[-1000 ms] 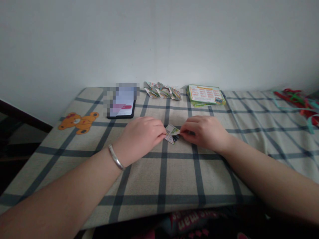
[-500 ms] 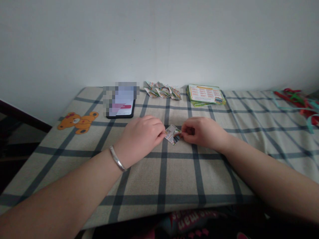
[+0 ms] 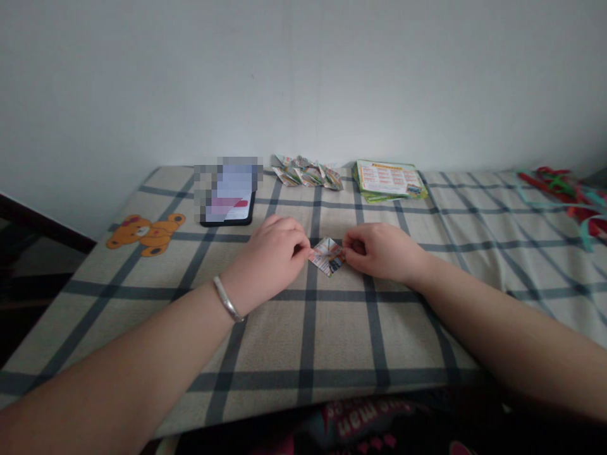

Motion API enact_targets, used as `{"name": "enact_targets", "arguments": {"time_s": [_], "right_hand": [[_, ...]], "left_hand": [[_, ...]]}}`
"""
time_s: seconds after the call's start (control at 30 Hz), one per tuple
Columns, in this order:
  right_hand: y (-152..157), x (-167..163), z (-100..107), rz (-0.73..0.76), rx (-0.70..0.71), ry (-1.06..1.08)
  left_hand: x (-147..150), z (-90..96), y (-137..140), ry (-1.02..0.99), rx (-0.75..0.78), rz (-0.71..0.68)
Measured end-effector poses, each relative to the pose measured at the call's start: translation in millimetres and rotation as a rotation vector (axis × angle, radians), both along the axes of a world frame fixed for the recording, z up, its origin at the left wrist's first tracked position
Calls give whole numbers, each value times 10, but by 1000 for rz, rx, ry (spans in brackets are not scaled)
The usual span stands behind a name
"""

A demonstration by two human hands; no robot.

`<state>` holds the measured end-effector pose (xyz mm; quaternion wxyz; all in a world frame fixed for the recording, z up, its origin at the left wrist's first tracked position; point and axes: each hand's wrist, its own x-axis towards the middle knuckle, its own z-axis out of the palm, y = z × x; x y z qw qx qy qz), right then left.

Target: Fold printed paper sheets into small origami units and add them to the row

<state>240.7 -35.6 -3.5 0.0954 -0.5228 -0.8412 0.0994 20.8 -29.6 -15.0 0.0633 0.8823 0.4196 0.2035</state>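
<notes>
A small diamond-shaped piece of folded printed paper [image 3: 328, 258] lies low over the checked tablecloth, its left and right corners held between my hands. My left hand [image 3: 279, 251], with a silver bangle at the wrist, pinches the left corner between thumb and fingertips. On the other side my right hand [image 3: 382, 251] pinches the right corner, fingers curled. Creases run to the middle of the paper's upper face. Beyond it, against the wall, sit several folded paper pieces [image 3: 307, 174] of similar print. A stack of printed sheets [image 3: 391, 180] lies to their right.
A phone [image 3: 232, 196] with a lit, partly pixelated screen lies at the back left. Near the left edge is an orange teddy bear cut-out [image 3: 147, 234]. Red, green and teal ribbons [image 3: 569, 196] lie at the far right. The checked tablecloth [image 3: 265, 373] covers the table.
The paper's upper face has altered: its flaps now lie spread, showing creases to the centre and orange print at the left. My left hand has shifted slightly left.
</notes>
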Motion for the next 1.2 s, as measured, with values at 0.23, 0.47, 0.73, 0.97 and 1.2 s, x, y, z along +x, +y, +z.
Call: {"name": "enact_targets", "arguments": {"time_s": [0.23, 0.47, 0.73, 0.97, 1.2], "right_hand": [[27, 54, -72, 197, 102, 195], [8, 52, -33, 309, 134, 170], [-25, 114, 49, 314, 57, 130], [-57, 86, 59, 255, 98, 96], [-58, 13, -9, 156, 158, 140]], "left_hand": [[-23, 14, 4, 43, -11, -45], [-24, 4, 21, 13, -10, -173], [-38, 16, 12, 8, -20, -298], [-35, 35, 9, 13, 22, -350], [-24, 48, -10, 2, 14, -339]]}}
